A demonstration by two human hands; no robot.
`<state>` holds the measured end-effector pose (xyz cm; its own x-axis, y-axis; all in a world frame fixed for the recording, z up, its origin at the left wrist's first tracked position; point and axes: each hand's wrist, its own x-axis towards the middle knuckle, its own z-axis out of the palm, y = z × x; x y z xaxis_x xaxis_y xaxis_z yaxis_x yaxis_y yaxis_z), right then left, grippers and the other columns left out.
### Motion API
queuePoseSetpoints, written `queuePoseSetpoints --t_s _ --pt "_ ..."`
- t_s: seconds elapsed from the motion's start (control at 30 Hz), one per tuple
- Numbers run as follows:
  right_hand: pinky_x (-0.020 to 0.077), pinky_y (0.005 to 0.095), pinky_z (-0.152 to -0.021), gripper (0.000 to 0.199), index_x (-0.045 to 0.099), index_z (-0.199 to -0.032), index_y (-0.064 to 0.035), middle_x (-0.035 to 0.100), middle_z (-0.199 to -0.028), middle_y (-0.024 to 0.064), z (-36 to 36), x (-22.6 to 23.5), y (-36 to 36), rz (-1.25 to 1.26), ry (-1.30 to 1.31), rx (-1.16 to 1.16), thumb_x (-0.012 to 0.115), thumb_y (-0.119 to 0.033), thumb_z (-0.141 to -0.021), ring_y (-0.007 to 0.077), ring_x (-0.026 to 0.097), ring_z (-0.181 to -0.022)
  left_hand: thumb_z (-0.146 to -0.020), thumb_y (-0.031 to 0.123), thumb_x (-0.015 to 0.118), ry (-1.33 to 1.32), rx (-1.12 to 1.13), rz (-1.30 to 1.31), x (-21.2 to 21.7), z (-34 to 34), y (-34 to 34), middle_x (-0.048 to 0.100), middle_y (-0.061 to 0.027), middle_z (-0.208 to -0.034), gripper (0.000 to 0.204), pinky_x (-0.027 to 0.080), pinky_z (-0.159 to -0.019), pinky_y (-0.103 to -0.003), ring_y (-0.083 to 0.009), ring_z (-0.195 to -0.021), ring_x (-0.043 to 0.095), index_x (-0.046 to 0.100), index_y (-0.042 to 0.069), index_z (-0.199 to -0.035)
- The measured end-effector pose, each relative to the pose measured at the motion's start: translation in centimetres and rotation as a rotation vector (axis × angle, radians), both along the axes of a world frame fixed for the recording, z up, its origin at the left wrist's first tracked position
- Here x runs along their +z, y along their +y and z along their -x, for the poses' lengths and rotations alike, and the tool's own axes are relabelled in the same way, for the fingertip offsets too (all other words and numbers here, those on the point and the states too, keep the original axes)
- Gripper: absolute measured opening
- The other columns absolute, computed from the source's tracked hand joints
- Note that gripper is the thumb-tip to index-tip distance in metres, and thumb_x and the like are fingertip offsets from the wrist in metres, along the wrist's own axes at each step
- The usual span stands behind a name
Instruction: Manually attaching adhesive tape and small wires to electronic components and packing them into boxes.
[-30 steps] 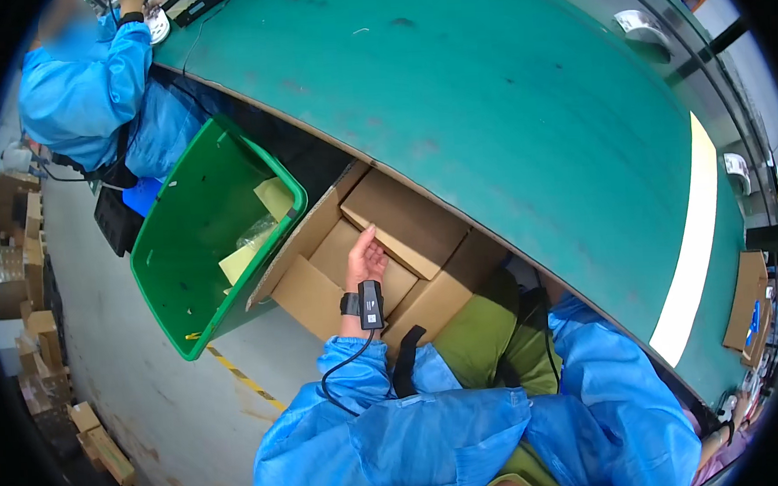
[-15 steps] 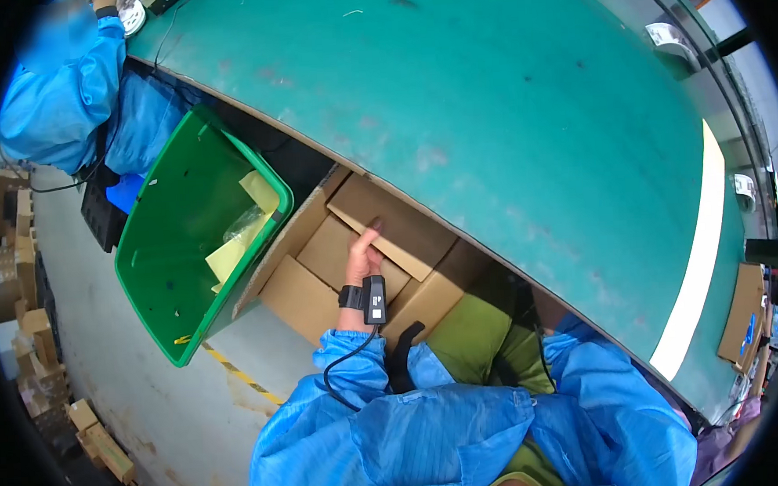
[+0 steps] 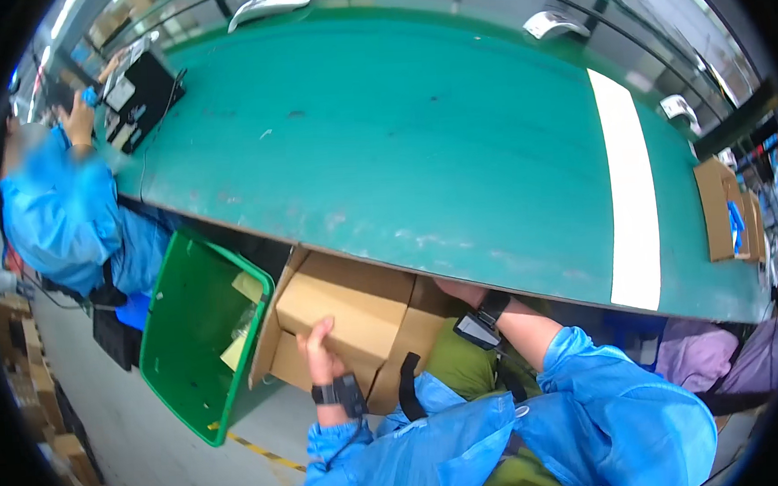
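Under the edge of the green-topped table stands a large open carton (image 3: pixel 264 345) with brown cardboard boxes inside. My left hand (image 3: pixel 322 359) is at the near side of one closed cardboard box (image 3: pixel 357 296), its fingers curled against the cardboard. A dark strap with a small black device sits on that wrist. My right hand (image 3: pixel 464 290) reaches under the table edge by the carton's right side. Most of its fingers are hidden there, so what it touches does not show. Its wrist also carries a strapped device.
A green bin (image 3: pixel 183 342) with yellowish scraps stands left of the carton. The green table (image 3: pixel 384 155) bears a white strip (image 3: pixel 628 195), a black machine (image 3: pixel 139 93) and a small open carton (image 3: pixel 717 213). A co-worker in blue (image 3: pixel 62 207) sits at the left.
My right hand and forearm have come into view at the table edge. The box at my left hand now shows more of its faces. The view has tilted up toward the table's far side.
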<state>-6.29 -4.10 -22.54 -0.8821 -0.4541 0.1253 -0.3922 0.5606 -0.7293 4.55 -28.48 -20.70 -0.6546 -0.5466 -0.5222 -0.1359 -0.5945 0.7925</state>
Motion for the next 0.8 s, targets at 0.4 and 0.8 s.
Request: queuePoseSetpoints --t_s 0.4,0.8 --pt "0.0467 0.0419 -0.068 0.080 0.062 -0.082 0.0081 0.062 -0.075 0.0212 -5.2 0.4 -7.6 -0.015 -0.695 0.263 0.033 -0.066 -0.087 0.0327 0.060 -0.073 -0.068 0.019 0.067 -0.044 -0.087 0.043 5.3 -11.0 -2.4 0.058 -0.0055 -0.100 0.048 0.048 -0.083 -0.037 -0.0235 -0.095 0.058 0.052 0.005 -0.111" --pt "0.0451 0.0452 -0.066 0.055 0.056 -0.073 0.0043 0.056 -0.074 0.0217 -13.0 17.2 -5.2 0.100 -0.083 0.141 0.054 -0.049 -0.085 0.0387 0.056 -0.069 -0.074 0.032 0.055 0.458 -0.075 -0.146 16.1 -16.3 -0.4 0.049 -0.0157 -0.123 0.065 0.044 -0.089 -0.041 -0.0316 -0.108 0.051 0.039 0.001 -0.129"
